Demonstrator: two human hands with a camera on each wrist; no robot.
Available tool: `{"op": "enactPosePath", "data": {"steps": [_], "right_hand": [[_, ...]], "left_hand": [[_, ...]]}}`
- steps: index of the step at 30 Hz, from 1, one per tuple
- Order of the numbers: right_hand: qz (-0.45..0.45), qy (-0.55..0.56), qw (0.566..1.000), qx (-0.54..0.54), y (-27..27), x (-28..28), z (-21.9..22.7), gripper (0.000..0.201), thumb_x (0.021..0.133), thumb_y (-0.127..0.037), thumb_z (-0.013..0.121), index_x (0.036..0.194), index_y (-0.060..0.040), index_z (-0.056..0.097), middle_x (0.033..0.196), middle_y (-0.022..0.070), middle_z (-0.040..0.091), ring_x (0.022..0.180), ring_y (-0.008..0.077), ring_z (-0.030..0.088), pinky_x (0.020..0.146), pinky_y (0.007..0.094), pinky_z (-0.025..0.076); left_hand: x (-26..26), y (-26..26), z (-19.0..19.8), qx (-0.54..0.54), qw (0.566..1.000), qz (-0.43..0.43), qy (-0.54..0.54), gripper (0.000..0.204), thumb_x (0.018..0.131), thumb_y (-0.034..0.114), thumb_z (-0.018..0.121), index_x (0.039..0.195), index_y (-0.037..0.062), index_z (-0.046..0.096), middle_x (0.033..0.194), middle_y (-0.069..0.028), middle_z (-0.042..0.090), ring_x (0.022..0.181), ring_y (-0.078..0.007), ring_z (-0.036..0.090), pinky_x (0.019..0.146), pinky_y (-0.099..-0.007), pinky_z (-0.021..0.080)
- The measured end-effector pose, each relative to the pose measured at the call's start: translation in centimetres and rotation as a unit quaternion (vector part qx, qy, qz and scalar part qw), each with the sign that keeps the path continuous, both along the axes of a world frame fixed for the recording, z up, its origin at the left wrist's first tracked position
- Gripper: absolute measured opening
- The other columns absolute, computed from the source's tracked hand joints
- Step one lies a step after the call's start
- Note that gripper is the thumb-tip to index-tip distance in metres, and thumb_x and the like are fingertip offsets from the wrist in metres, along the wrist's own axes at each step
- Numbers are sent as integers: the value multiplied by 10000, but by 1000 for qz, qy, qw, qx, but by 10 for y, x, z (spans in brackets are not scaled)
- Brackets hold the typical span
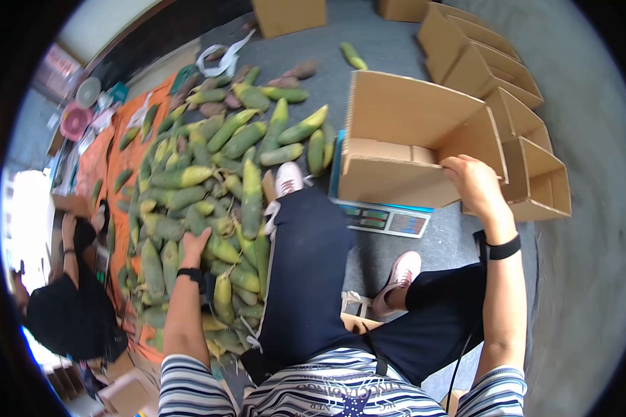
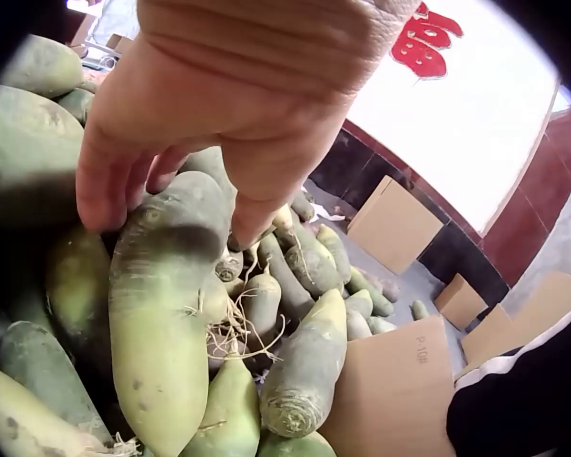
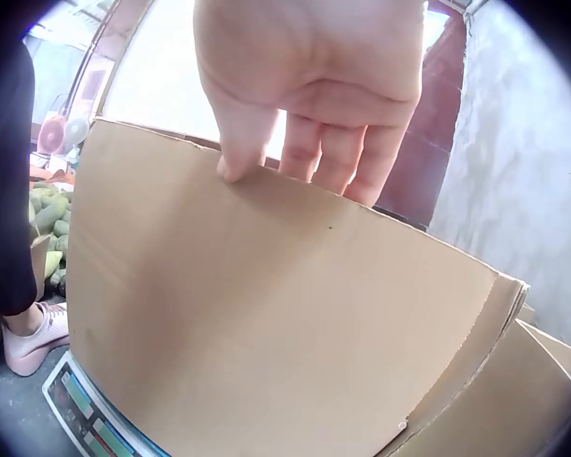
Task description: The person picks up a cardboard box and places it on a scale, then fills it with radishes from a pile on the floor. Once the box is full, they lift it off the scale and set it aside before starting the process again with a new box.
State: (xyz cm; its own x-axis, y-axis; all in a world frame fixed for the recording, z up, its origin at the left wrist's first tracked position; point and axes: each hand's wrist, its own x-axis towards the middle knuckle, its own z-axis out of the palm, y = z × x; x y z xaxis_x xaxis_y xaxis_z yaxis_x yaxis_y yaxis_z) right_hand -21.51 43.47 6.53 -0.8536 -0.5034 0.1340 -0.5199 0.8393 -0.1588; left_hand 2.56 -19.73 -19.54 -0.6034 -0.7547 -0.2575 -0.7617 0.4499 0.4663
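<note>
In the left wrist view my left hand [image 2: 238, 105] reaches down over a green radish [image 2: 167, 314], fingers on one side of its upper end and thumb on the other; whether it is gripped is unclear. The head view has that hand [image 1: 193, 250] over the big radish pile [image 1: 181, 198]. My right hand [image 1: 471, 182] pinches the top edge of a cardboard box [image 1: 389, 182], which stands on a digital scale [image 1: 396, 221]. Seen from the right wrist, the hand [image 3: 309, 76] has its thumb on the near face of the box [image 3: 266, 314] and its fingers behind the edge.
Several more boxes [image 1: 535, 174] line the right side. One radish [image 1: 353, 55] lies apart on the floor near the top. Reddish roots [image 1: 302, 69] lie beyond the pile. Another person [image 1: 69, 313] in dark clothing is at the left, beside an orange sheet [image 1: 94, 163].
</note>
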Motion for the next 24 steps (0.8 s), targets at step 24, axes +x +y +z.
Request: {"op": "enactPosePath", "data": {"steps": [24], "right_hand": [[2, -26, 996, 86, 2, 9, -10, 142, 810, -84, 570, 884, -103, 690, 828, 104, 676, 855, 283, 675, 719, 393, 541]], "left_hand": [[-128, 205, 294, -10, 846, -215, 488, 635, 849, 125, 721, 1345, -32, 357, 1248, -153, 508, 1098, -216, 534, 961, -353, 433]]}}
